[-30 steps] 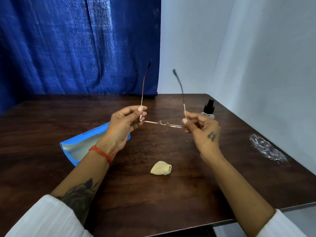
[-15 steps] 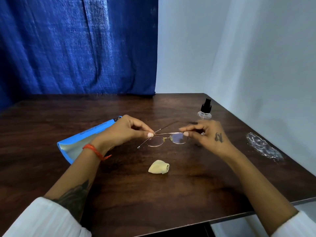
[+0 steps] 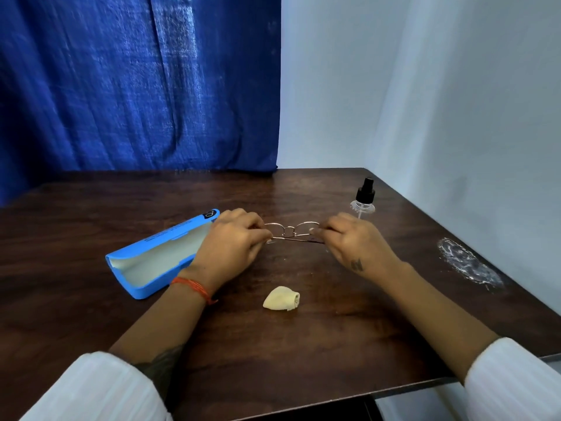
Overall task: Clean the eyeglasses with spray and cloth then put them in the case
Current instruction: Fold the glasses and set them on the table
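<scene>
Thin gold-rimmed eyeglasses [image 3: 290, 230] are held low over the dark wooden table [image 3: 303, 344], their temples folded across the front. My left hand [image 3: 233, 247] pinches the left end and my right hand [image 3: 352, 241] pinches the right end. An open blue case [image 3: 158, 256] with a pale lining lies just left of my left hand. A small crumpled yellow cloth [image 3: 281, 298] lies on the table nearer to me than the glasses. A clear spray bottle [image 3: 363, 199] with a black pump stands just behind my right hand.
A whitish smear [image 3: 467, 262] marks the table near its right edge. A blue curtain [image 3: 136, 86] hangs behind the table, and white walls close the back right corner. The table's front edge runs between my white sleeves.
The glasses came down from an upright hold with the temples sticking up. The temples have folded shut and both hands have dropped to just above the table.
</scene>
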